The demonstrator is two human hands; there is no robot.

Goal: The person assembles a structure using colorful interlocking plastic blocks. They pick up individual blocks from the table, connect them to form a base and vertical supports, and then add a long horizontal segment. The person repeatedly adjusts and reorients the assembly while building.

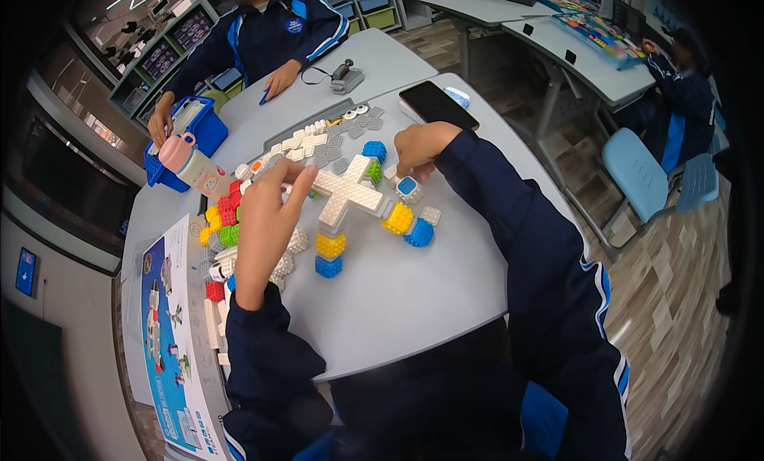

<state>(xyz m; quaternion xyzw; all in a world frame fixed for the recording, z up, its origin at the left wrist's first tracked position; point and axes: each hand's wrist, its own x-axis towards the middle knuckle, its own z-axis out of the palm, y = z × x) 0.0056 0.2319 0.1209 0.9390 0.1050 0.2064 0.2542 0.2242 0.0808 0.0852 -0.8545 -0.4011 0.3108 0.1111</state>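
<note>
Two hands at a white cross of building blocks, a blue basket across the tabletop

The white cross point(348, 192) stands on yellow-and-blue block legs at mid-tabletop point(382, 318). The left hand point(274, 210) has its thumb beside the cross's left end; whether its fingers are clamped on anything, I cannot tell. The right hand point(422, 150) curls down near a white block with a blue square point(408, 189); its fingertips are partly hidden, so their grip cannot be told either.

At the far left, a blue basket point(213, 131) holds pale items too small to make out, with a co-worker's hand point(160, 120) at its edge. Before it leans a pink-and-white bottle point(191, 168) printed with a cartoon figure; its contents are hidden. Along the left edge, a printed sheet or box point(177, 341) shows model pictures and white lettering on blue. A round blue badge point(294, 25) marks the co-worker's jacket.
</note>
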